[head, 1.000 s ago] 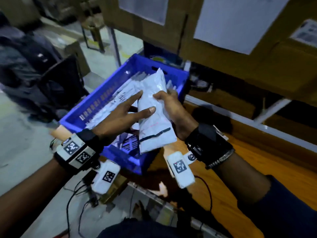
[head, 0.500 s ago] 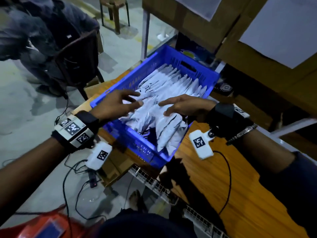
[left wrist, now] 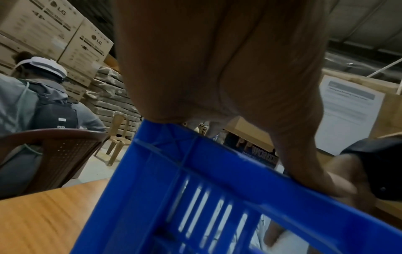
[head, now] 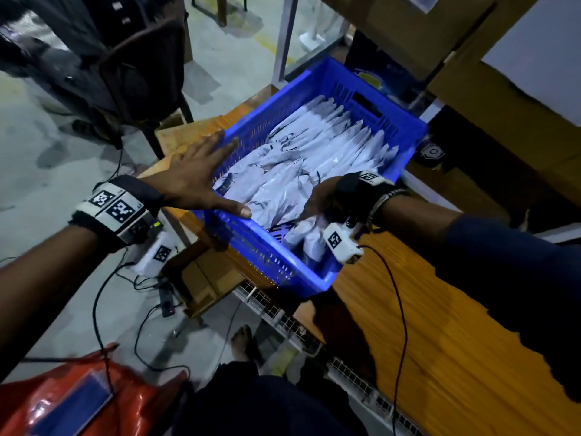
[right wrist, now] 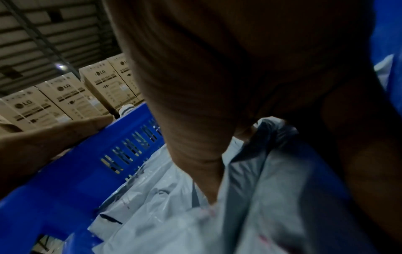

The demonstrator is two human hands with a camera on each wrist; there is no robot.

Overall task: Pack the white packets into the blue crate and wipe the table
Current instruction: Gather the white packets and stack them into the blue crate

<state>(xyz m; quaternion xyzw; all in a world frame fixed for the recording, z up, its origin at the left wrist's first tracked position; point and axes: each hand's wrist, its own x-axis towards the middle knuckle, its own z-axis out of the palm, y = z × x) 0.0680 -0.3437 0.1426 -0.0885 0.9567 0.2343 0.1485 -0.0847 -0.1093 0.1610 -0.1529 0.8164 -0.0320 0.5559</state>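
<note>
Low in the frame's centre, the slotted blue plastic crate (head: 264, 253) sits on the orange wooden table (head: 440, 357); the right hand (head: 320, 199) reaches down among white plastic packets (head: 314, 158) inside, grip unclear; the left hand (head: 195, 174), fingers straight, rests on the crate's left rim.

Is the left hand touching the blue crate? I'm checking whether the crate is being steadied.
Touching. In the left wrist view the left hand rests on the blue crate rim, thumb lying along its edge; the head view agrees.
</note>
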